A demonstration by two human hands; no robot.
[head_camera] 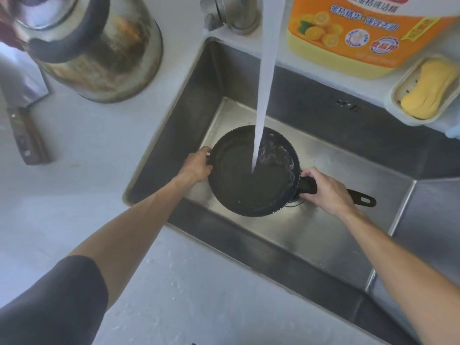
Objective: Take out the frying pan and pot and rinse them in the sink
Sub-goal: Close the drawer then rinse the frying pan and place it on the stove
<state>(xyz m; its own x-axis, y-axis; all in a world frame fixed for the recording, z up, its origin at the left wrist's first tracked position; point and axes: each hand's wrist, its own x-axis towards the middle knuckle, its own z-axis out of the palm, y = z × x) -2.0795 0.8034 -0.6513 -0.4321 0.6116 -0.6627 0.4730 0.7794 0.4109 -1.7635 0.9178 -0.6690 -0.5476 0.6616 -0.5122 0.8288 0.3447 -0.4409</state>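
Observation:
A black frying pan (239,180) is held low inside the steel sink (336,220). A thick stream of water (263,95) from the tap (231,13) falls into the pan and splashes along its right side. My left hand (196,165) grips the pan's left rim. My right hand (326,190) is closed around the pan's black handle (361,199), close to the bowl. No pot is visible in the sink.
A stained metal kettle (99,46) stands on the white counter (74,195) at the upper left. A cleaver (25,125) lies at the far left. An orange detergent bottle (361,33) and a yellow sponge in a tray (428,88) sit behind the sink.

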